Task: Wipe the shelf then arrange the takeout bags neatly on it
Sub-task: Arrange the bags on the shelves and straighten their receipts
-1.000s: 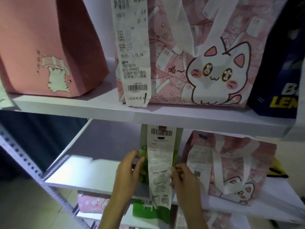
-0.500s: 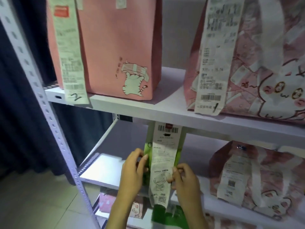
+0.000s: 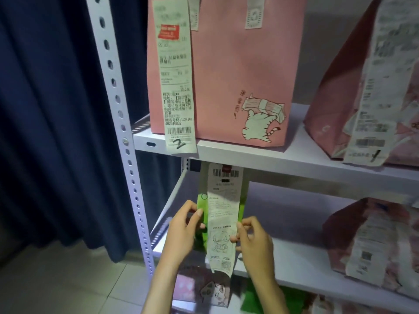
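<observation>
Low in the middle, both hands, left hand (image 3: 181,230) and right hand (image 3: 254,241), pinch the tall green paper bag (image 3: 201,223), placing it; next, stand it straight.

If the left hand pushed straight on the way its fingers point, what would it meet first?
The left hand already grips the green bag; past it, probably bare middle shelf, though depth is unclear.

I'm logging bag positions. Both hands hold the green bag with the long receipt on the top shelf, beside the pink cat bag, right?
Not quite. The head view shows the left hand and right hand holding the green bag with its receipt on the shelf below; the pink cat bag stands on the shelf above.
</observation>
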